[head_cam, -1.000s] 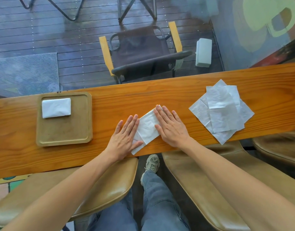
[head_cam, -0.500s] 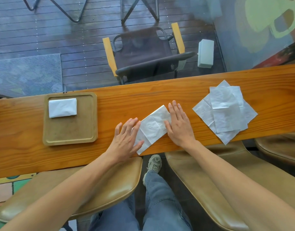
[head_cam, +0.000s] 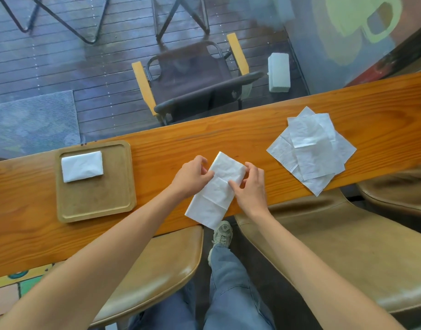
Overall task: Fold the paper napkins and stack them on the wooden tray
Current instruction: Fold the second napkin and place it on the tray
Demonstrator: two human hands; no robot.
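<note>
Both forearms were cut off at the bottom edge. The worktop point(head_cam: 228, 136) ran out of frame left and right. The lower napkins in the loose pile point(head_cam: 311, 148) were mostly covered.

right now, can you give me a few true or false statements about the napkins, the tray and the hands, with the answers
1. One folded napkin lies on the wooden tray. True.
2. The unfolded napkin pile sits left of the tray. False: it lies at the right end of the counter.
3. Both the left hand and right hand touch the middle napkin. True.
4. The middle napkin lies wholly on the counter. False: its near corner overhangs the edge.
</note>
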